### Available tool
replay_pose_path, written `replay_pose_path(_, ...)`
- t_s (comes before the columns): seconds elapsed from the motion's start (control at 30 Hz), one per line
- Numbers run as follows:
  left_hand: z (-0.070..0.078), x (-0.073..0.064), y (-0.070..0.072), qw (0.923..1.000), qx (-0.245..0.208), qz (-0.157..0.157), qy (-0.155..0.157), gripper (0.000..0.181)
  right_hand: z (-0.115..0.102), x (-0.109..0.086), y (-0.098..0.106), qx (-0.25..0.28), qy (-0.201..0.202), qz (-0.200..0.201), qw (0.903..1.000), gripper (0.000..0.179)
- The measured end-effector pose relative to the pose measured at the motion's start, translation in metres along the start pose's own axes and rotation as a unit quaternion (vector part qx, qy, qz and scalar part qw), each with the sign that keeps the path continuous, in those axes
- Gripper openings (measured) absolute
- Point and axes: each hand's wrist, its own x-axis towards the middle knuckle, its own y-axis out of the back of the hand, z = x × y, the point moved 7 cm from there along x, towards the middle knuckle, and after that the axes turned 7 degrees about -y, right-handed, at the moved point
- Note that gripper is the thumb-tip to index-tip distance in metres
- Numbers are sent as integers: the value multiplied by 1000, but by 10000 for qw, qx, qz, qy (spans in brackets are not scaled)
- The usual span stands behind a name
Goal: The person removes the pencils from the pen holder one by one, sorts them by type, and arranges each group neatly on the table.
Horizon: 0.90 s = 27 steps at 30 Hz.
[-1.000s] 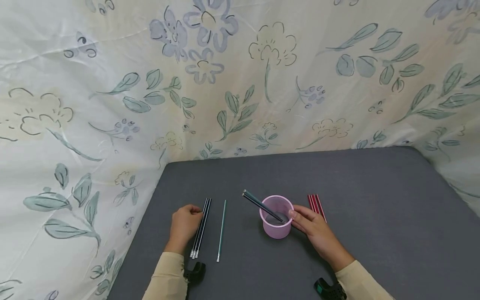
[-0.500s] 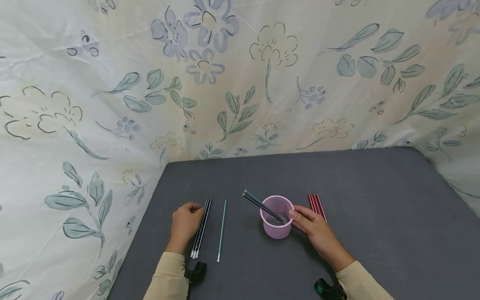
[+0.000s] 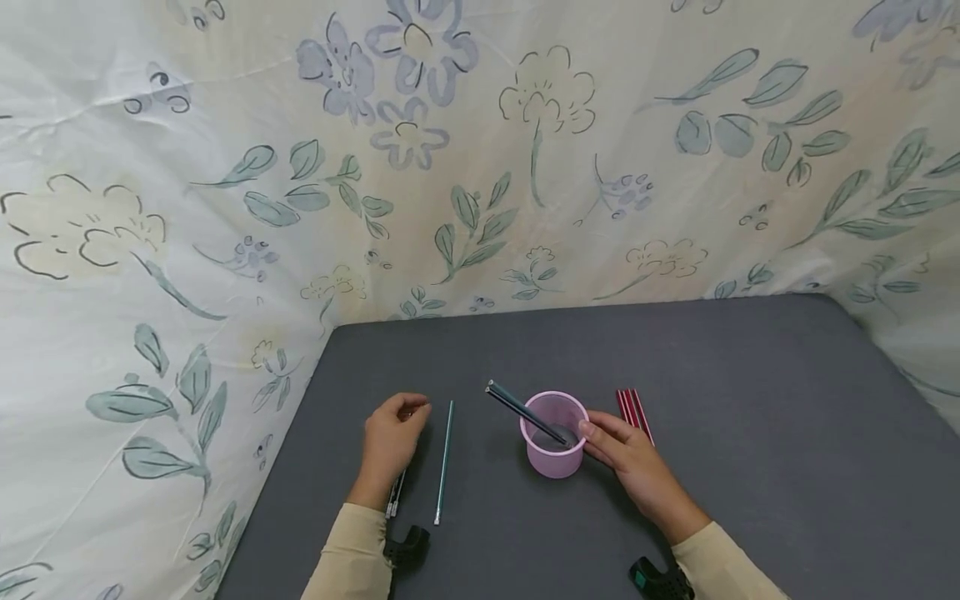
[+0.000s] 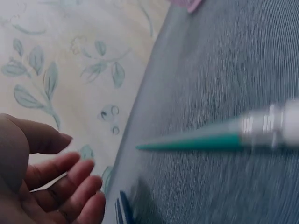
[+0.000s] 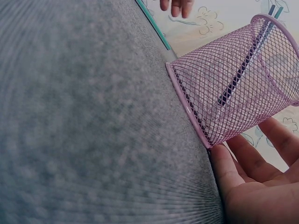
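Note:
My right hand (image 3: 637,475) holds a pink mesh pencil cup (image 3: 553,462) upright on the table, thumb near the rim and fingers at its side. A dark pencil and a teal pencil (image 3: 510,400) lean inside the cup toward the left. My left hand (image 3: 393,437) hovers over the black pencils (image 3: 394,502), hiding most of them; only their silver ends show. In the left wrist view its fingers (image 4: 65,182) are loosely bent with nothing between them. A single teal pencil (image 3: 446,462) lies just right of that hand, large and blurred in the left wrist view.
Red pencils (image 3: 634,410) lie side by side behind my right hand, partly covered by it. The dark grey tabletop (image 3: 750,433) meets a floral cloth (image 3: 465,217) at its back and sides. Both wrists carry black camera mounts.
My left hand has lifted from beside the black pencils and moved right and slightly away, now covering them. The right hand and the cup have stayed put.

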Motion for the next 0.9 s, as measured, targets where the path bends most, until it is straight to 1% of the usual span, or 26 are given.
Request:
replay_pose_path(0.07, 5, -1, -5, 9989, -453, -37, -73, 20, 0, 0, 0, 13, 14, 9, 10000, 44)
replay_pose_path(0.13, 9, -2, -10, 9945, -1037, -113, -66, 22, 0, 0, 0, 25, 33, 15, 10000, 44)
replay_pose_path(0.2, 13, -3, -17, 9861, -1642, -239, -29, 24, -1, 0, 0, 34, 45, 15, 10000, 44)
replay_pose_path(0.23, 16, -4, -20, 9820, -1863, -305, -21, 24, -1, 0, 0, 34, 45, 8, 10000, 44)
replay_pose_path(0.33, 27, -8, -29, 9707, -2343, -522, -79, 28, -1, 0, 0, 11, 30, 6, 10000, 44)
replay_pose_path(0.4, 35, -10, -33, 9659, -2502, -641, -164, 27, -1, 0, 0, -1, 7, 4, 10000, 45)
replay_pose_path(0.63, 58, -15, -45, 9545, -2779, -982, -464, 25, -2, -1, 0, -74, -32, -5, 10000, 45)
replay_pose_path(0.77, 70, -17, -52, 9468, -2980, -1107, -505, 25, -1, -1, 1, -57, -28, 11, 10000, 45)
replay_pose_path(0.9, 75, -18, -58, 9424, -3124, -1122, -413, 25, 0, 0, 0, -21, -9, -1, 10000, 44)
